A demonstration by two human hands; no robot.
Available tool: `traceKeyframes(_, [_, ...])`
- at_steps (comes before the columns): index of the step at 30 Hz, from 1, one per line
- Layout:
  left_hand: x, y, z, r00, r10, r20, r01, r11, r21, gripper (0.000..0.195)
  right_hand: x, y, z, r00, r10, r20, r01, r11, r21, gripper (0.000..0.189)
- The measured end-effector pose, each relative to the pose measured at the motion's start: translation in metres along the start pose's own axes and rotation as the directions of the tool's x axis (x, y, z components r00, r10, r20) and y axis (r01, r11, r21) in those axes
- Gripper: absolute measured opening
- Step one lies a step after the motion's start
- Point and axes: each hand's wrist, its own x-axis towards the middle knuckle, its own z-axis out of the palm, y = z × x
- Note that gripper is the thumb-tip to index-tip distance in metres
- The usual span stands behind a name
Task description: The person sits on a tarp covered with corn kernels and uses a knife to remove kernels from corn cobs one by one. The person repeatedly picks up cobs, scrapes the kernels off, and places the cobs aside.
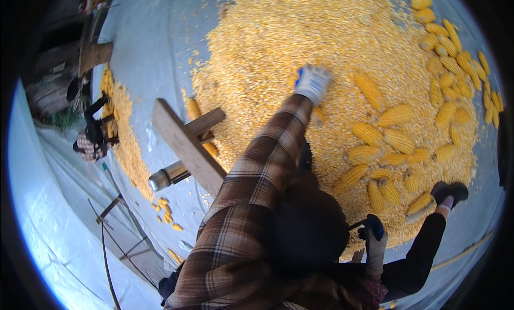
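Observation:
My left hand, in a white glove with blue on it, reaches out over a wide spread of loose corn kernels. Motion blur hides its fingers. Yellow, perhaps part of a cob, shows at its left edge, and a corn cob lies just behind the wrist. To the right, several husked yellow cobs rest on the kernels. My right hand is out of view. Below my plaid sleeve is a large dark rounded shape, too dark to identify.
At lower right, a co-worker's gloved hand grips a dark handle near their outstretched leg. A wooden bench and a steel thermos stand left. Farther off, another person bends by a second corn pile. Plastic sheeting covers the ground.

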Motion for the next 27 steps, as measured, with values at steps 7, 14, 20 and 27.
traceKeyframes(7, [-0.127, -0.013, 0.018, 0.984, -0.013, -0.177, -0.075, 0.875, -0.479, 0.034, 0.015, -0.007, 0.008, 0.996, -0.063, 0.060, 0.076, 0.969, -0.237, 0.028])
traceKeyframes(14, [-0.185, -0.068, 0.063, 0.935, -0.340, -0.098, 0.178, 0.692, -0.699, 0.063, 0.011, 0.010, 0.003, 0.999, -0.020, -0.051, 0.007, 0.972, -0.236, 0.026])
traceKeyframes(20, [-0.154, 0.009, 0.084, 0.936, -0.255, -0.241, 0.180, 0.938, -0.296, 0.090, 0.010, 0.017, 0.001, 0.998, -0.008, -0.061, -0.005, 0.979, -0.203, 0.024])
traceKeyframes(27, [-0.082, -0.015, 0.035, 0.995, -0.098, 0.034, 0.103, 0.981, -0.165, 0.072, 0.013, 0.014, 0.002, 0.998, -0.025, -0.057, 0.013, 0.980, -0.199, 0.027])
